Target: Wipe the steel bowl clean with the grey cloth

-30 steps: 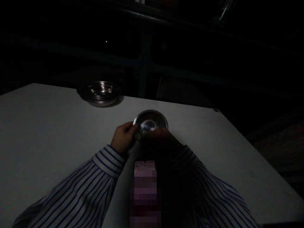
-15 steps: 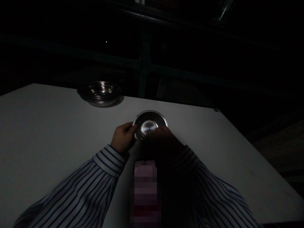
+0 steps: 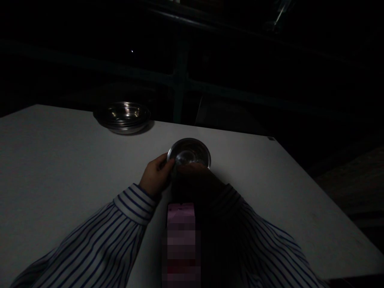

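A small stainless steel bowl (image 3: 200, 150) is tilted toward me above the white table (image 3: 90, 168). My left hand (image 3: 156, 176) is closed on its left rim, the thumb lying over the edge. In deep shadow, my right hand (image 3: 199, 176) lies across the near right part of the bowl with its fingers bent together inside it. Whatever those fingers hold, if anything, is hidden by the dark.
Nested steel bowls (image 3: 124, 120) stand at the table's far left edge. Below my hands is a pink, partly pixelated object (image 3: 181, 212) that I cannot identify. A dark metal frame (image 3: 180, 80) rises behind the table.
My right hand has slid left from the bowl's right rim across its near side. My left hand keeps its grip on the left rim. The view has shifted slightly.
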`<state>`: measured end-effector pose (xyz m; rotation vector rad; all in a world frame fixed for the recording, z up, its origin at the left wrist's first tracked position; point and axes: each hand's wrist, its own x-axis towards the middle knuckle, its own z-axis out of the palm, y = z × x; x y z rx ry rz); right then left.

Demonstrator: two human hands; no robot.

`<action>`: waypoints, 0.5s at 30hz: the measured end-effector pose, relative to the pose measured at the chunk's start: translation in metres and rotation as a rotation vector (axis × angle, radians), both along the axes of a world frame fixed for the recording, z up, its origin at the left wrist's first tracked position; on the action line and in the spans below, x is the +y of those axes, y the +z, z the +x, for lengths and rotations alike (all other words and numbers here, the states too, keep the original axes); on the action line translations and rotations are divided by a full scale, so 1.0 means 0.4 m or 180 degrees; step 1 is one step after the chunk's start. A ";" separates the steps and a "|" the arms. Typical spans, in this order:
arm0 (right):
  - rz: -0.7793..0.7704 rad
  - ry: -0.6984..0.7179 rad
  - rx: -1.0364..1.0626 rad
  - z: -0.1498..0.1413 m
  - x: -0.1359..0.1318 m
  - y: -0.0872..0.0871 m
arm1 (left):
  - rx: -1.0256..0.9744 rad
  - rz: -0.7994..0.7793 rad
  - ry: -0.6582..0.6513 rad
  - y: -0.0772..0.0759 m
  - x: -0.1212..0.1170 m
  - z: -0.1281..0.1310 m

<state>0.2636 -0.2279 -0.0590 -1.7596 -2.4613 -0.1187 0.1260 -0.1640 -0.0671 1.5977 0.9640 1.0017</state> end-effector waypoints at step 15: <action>-0.0044 0.0009 -0.0041 -0.001 0.004 0.011 | 0.0155 0.0137 -0.0135 0.002 0.008 -0.004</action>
